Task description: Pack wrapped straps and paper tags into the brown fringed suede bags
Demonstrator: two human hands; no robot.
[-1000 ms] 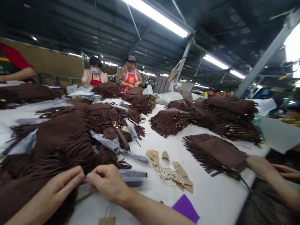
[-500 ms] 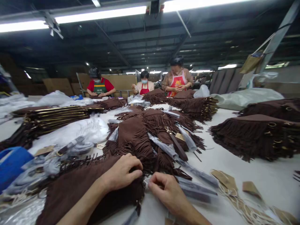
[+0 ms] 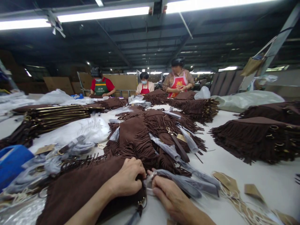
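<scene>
A dark brown suede-like bag [image 3: 86, 181] with fringe lies flat in front of me, a small gold clasp showing at its right corner. My left hand [image 3: 128, 176] rests over its right edge, thumb and fingers curled in on that edge. Close beside it, my right hand [image 3: 170, 195] is closed around the near end of a plastic-wrapped strap [image 3: 180, 182], whose clear sleeve trails off to the right. The fingertips of both hands are partly hidden. Beyond them is a heap of brown fringed bags [image 3: 133, 131] with wrapped straps lying on it.
Stacked fringed bags [image 3: 255, 137] stand at right, and gold-edged bags [image 3: 58, 117] at left. Paper tags [image 3: 226, 182] with white cords lie at lower right. A blue container [image 3: 14, 164] and bagged straps [image 3: 47, 165] sit at left. Several co-workers [image 3: 179, 81] stand across the table.
My right hand has turned and now grips the wrapped strap's end, which has swung up beside it. My left hand stays on the bag's edge, fingers curled further down.
</scene>
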